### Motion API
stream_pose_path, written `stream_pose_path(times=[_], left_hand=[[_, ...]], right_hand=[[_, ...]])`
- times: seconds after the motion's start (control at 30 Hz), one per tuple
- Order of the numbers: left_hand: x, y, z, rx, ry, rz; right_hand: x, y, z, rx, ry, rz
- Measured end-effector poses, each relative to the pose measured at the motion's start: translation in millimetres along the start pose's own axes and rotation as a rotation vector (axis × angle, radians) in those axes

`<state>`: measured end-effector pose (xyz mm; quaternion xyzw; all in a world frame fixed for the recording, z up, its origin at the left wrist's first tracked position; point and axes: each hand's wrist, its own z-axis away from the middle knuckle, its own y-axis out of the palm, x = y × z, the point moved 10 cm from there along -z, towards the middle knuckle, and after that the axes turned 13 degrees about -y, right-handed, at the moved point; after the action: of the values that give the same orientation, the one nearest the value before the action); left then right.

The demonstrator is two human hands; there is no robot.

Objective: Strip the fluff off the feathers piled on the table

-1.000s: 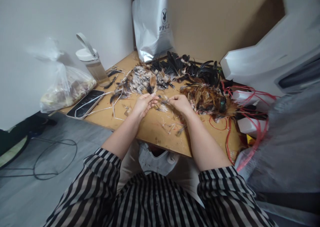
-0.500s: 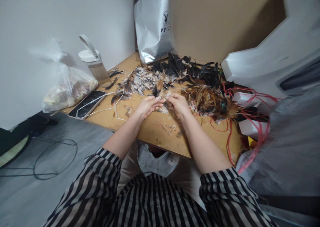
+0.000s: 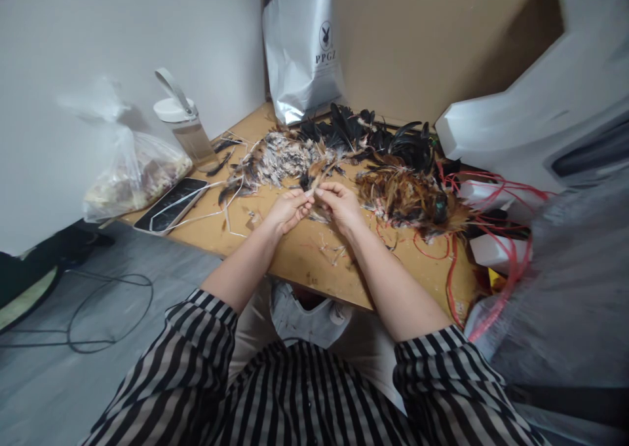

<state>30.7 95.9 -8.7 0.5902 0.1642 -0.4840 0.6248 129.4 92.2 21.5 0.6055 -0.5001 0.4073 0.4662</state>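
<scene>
My left hand (image 3: 291, 210) is closed in a pinch around the base of a small bunch of brown feathers (image 3: 321, 173). Close against it, the thumb and fingers of my right hand (image 3: 340, 205) pinch the same base from the right side. The feather tips stick up and away from me; the quill ends are hidden by my fingers. Just beyond my hands lies a heap of pale, fluffy feathers (image 3: 285, 156). Long black feathers (image 3: 344, 128) are piled behind, and brown-gold feathers (image 3: 403, 194) lie to the right of my right hand.
A phone (image 3: 171, 205) with a white cord lies on the wooden table (image 3: 275, 253) at left. Near it stand a tied plastic bag (image 3: 140, 177) and a lidded bottle (image 3: 189, 131). A silver bag (image 3: 304, 53) stands at the back. Red strings (image 3: 455, 282) hang at right.
My right hand has shifted slightly left, closer to my left hand. The brown feathers between my fingers now stand up at a slant, more visible than before.
</scene>
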Motion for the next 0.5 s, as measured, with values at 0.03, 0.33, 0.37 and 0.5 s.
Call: stream_pose_path(times=[0.03, 0.33, 0.37, 0.5], left_hand=[[1.0, -0.2, 0.0, 0.002, -0.014, 0.006], [4.5, 7.2, 1.6, 0.054, -0.036, -0.062], [4.8, 6.5, 1.4, 0.046, -0.037, -0.071], [4.4, 3.2, 0.8, 0.017, -0.033, -0.067]], right_hand=[[0.3, 0.2, -0.6, 0.02, 0.003, -0.02], [0.5, -0.4, -2.9, 0.065, -0.03, -0.008], [1.3, -0.1, -2.8, 0.064, -0.039, 0.001], [4.2, -5.2, -3.8, 0.012, -0.08, 0.099]])
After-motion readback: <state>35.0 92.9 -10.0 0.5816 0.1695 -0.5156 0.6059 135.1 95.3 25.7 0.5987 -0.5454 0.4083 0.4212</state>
